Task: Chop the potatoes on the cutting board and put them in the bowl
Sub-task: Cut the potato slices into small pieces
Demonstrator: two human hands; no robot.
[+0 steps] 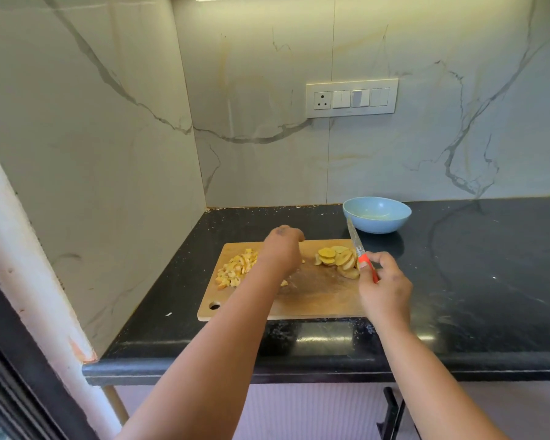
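A wooden cutting board lies on the black counter. Small potato cubes are heaped at its left end, and round potato slices lie fanned at its right end. My left hand hovers over the board's middle with its fingers curled downward; whether it holds any pieces is hidden. My right hand grips the orange handle of a knife, blade pointing away toward the bowl, above the slices. A light blue bowl stands just behind the board's right corner.
The black counter runs to the right, ending at a marble wall on the left and behind. A switch panel is on the back wall. The counter's front edge lies below my arms.
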